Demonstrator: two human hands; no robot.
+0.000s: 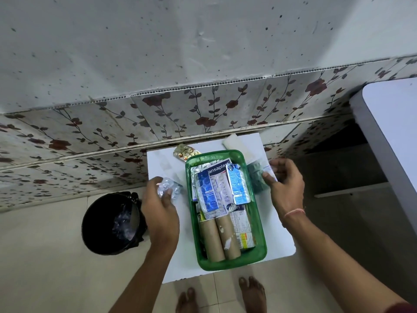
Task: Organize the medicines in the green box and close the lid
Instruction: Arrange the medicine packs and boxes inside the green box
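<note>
The open green box (259,222) stands on a small white table (279,240). Inside lie blue blister strips (238,187), a plaster packet, small cartons and two brown cardboard rolls (220,238). My left hand (160,208) is left of the box, fingers closed on a silver blister strip (168,187). Right of the box, my right hand (285,186) pinches a green blister strip (257,177) with a pale slip. A gold pill strip (186,152) and a white packet (233,142) lie behind the box. No lid is visible.
A black bin (112,222) with a dark liner stands on the floor left of the table. A floral-tiled wall (203,105) runs just behind it. A larger white table (392,132) is at the right. Bare feet (225,294) stand at the near edge.
</note>
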